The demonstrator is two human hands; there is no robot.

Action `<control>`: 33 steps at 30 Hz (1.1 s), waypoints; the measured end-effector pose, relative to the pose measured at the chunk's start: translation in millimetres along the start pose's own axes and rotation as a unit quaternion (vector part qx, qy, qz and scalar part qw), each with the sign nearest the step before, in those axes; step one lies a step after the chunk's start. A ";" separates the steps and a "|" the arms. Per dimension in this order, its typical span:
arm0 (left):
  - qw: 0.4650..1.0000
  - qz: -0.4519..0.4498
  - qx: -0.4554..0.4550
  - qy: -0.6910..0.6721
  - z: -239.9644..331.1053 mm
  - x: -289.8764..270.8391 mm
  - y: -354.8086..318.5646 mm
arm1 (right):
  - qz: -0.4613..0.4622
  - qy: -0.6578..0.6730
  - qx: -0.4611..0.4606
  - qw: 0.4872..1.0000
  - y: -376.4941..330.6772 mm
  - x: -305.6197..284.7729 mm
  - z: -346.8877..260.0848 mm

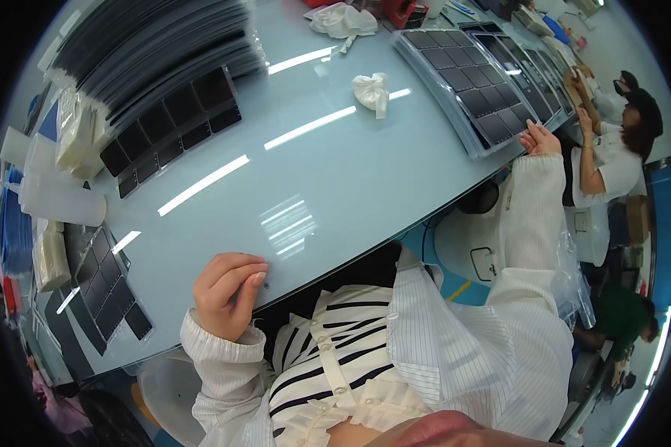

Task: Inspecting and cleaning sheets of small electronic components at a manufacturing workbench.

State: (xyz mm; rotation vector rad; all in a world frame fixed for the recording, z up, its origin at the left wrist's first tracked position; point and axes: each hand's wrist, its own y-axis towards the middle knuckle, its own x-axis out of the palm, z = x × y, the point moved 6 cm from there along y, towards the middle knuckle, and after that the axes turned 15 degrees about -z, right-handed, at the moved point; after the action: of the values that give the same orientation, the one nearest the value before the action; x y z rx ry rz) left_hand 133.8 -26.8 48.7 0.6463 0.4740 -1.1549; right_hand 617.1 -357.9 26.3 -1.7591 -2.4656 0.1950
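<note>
R hand (542, 139) has its fingers bent at the near corner of the top sheet, but I can't tell if they pinch it or only touch it. This sheet is part of the R stack (476, 80), which lies on the R side of the table (328, 179), approx. at its edge; it shows dark rectangular panels in rows, w/ a clear margin around. L hand (227, 294) is at the near edge of the table, well apart from the stack: fingers are loosely curled, thumb close to index tip, nothing visible in it; whether the tips press together, I can't tell. Just beside the R stack, on its far R side, are more dark panel sheets (516, 71). Btwn the stack & the L side lies a crumpled white cloth (371, 92); a 2nd white cloth (343, 21) is farther back. On the far L is a big pile of dark sheets (164, 52), w/ a panel strip (175, 123) in front of it. Nearer on the L: a whitish plastic container (61, 182) & some panel pcs (108, 283). A co-worker (611, 160) in a white top is at far R.
</note>
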 end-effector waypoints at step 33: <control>0.997 0.031 0.040 -0.056 -15.8 -5.7 -23.2 | -0.321 -0.568 -0.666 0.362 -173.6 520.3 27.2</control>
State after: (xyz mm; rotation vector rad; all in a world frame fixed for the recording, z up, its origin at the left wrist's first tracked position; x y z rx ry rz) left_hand 109.7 -18.1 35.7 0.6572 0.3116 -1.1482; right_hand 282.1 77.2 34.5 0.4438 -4.6836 -1.7425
